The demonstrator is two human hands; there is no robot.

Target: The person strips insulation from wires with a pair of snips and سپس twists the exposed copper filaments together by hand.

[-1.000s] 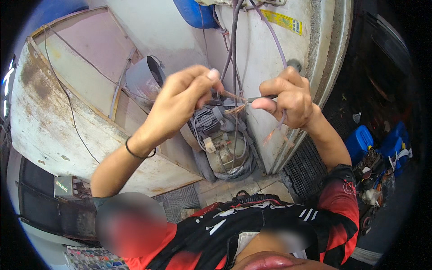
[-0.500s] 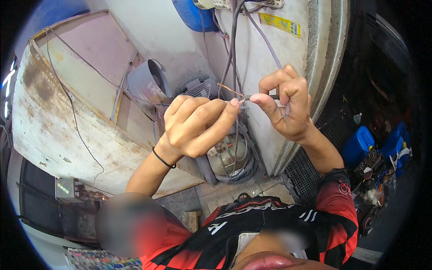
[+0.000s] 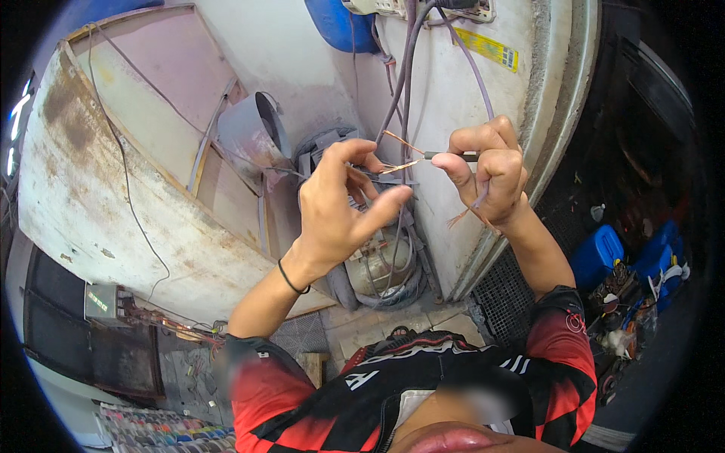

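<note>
My right hand (image 3: 491,174) grips a dark-sheathed electric cable (image 3: 430,155) between thumb and curled fingers. From its end come two bunches of bare copper: one upper twist (image 3: 402,141) pointing up and left, and a lower bunch of splayed strands (image 3: 399,167). A greyish-purple cable (image 3: 474,64) runs down from above behind that hand, and frayed copper ends (image 3: 458,219) show below its palm. Thumb and fingers apart, my left hand (image 3: 340,208) is just left of the lower strands, its fingertips close to them; whether they touch is unclear.
Behind my hands stand a grey bucket (image 3: 249,130) and a compressor-like machine (image 3: 381,268) with hoses. A stained panel (image 3: 143,196) fills the left. Sockets (image 3: 476,10) and a blue barrel (image 3: 340,26) are above. Blue jugs (image 3: 600,255) and clutter lie right, by a floor grating (image 3: 510,298).
My left hand has opened from its pinch on the copper strands and drawn back left and down. The lower strands now show spread out. My right hand keeps its grip, slightly farther right.
</note>
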